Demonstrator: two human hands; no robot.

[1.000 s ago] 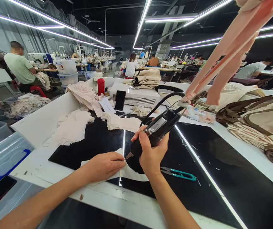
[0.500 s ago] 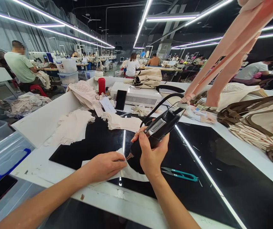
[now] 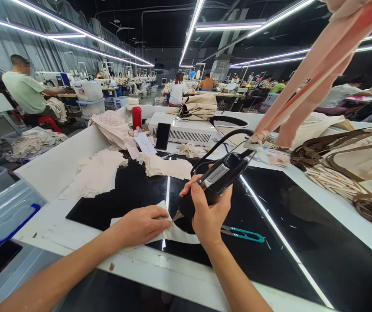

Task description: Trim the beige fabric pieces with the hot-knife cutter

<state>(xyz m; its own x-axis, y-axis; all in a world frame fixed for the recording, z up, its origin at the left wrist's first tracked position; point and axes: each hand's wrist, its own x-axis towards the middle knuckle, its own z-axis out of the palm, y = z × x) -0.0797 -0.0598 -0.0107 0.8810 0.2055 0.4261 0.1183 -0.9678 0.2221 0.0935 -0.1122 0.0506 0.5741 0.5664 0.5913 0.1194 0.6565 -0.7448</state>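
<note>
My left hand (image 3: pixel 142 226) presses and pinches a pale fabric piece (image 3: pixel 183 235) against the glossy black board (image 3: pixel 134 186), near the front edge of the table. Wrapped round a black handheld tool (image 3: pixel 217 180) with a cord is my right hand (image 3: pixel 209 212). The tool's narrow metal tip points down at the fabric, just beside my left fingertips. Teal thread snips (image 3: pixel 246 234) lie on the board to the right of my right hand. Pink fabric strips (image 3: pixel 316 69) hang from above, knotted near the tool's rear end.
Pale fabric stacks (image 3: pixel 99 173) lie at the left and behind the board. Further back are a phone (image 3: pixel 163 136), a red bottle (image 3: pixel 136 118) and a white box (image 3: pixel 182 129). Brown-edged fabric bundles (image 3: pixel 345 156) fill the right side. Other people sit at machines beyond.
The tool and my right hand have shifted and tilted slightly, the tool's rear end moving right. My left hand stays on the fabric. The whole view has moved a little.
</note>
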